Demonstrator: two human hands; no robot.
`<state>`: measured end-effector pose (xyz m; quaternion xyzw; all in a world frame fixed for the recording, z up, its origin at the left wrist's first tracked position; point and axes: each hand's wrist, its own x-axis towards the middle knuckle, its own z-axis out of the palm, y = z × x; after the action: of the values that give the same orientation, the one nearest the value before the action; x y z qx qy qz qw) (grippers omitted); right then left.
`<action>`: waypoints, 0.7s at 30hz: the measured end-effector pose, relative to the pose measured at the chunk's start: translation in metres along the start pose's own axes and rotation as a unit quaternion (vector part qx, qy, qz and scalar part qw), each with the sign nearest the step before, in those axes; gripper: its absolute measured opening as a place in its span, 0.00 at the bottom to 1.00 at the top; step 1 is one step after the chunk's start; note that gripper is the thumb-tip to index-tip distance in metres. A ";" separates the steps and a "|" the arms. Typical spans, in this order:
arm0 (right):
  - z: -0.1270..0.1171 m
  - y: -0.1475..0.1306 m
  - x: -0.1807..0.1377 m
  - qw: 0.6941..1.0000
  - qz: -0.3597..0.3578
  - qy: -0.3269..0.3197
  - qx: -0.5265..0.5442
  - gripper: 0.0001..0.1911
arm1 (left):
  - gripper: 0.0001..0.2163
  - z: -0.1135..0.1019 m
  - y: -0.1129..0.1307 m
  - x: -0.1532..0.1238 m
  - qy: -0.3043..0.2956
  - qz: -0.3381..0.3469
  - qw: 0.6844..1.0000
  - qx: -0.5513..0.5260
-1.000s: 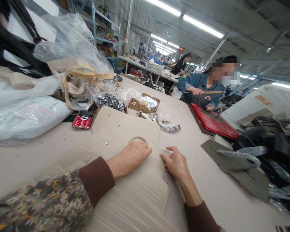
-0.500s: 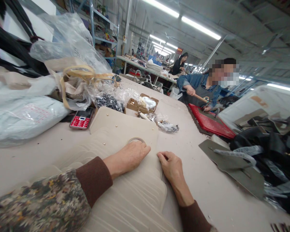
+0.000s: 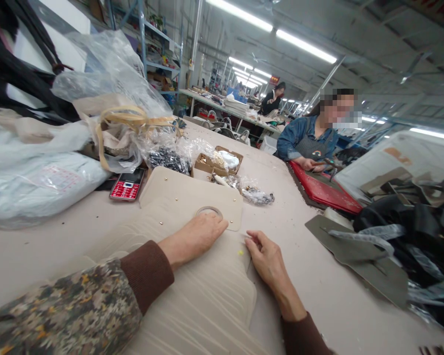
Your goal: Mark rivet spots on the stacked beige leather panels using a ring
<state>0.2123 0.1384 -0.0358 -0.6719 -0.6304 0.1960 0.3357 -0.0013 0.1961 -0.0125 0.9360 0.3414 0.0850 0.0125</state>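
Note:
A fanned stack of beige leather panels (image 3: 192, 296) lies on the table before me. The top panel (image 3: 185, 195) has small gold studs and a round hole with a ring (image 3: 208, 211). My left hand (image 3: 196, 236) rests palm down on the stack, fingertips curled at the ring's near edge. My right hand (image 3: 267, 259) sits at the stack's right edge, thumb and fingers pinched together at the panel edges. What the pinch holds is too small to make out. A tiny yellow speck (image 3: 240, 253) lies between the hands.
A red phone (image 3: 127, 185), plastic bags of hardware (image 3: 166, 157) and a small cardboard box (image 3: 218, 161) sit beyond the stack. Grey leather pieces (image 3: 358, 259) and dark material (image 3: 422, 222) pile at the right. A person in a denim jacket (image 3: 303, 140) works at a red mat (image 3: 325, 190).
The top panel has slid away from me, exposing the panel beneath. My right hand shifted slightly along the stack's edge. The person opposite lowered a hammer to the red mat.

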 end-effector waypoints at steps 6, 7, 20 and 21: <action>0.005 -0.005 -0.004 0.996 -0.007 -0.082 0.046 0.16 | 0.09 -0.006 -0.006 -0.007 -0.044 -0.023 0.999 0.006; 0.005 -0.006 -0.004 0.994 -0.004 -0.093 0.057 0.16 | 0.09 -0.006 -0.009 -0.008 -0.037 -0.018 0.999 -0.003; -0.010 0.005 0.002 0.967 -0.068 -0.218 0.116 0.03 | 0.07 -0.014 -0.010 -0.015 -0.008 -0.016 0.992 -0.122; -0.009 0.004 0.003 0.967 -0.084 -0.219 0.103 0.03 | 0.07 -0.013 -0.011 -0.015 -0.011 -0.018 0.992 -0.121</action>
<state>0.2217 0.1396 -0.0311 -0.5192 -0.7192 0.3735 0.2715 -0.0212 0.1944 -0.0022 0.9223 0.3452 0.1148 0.1305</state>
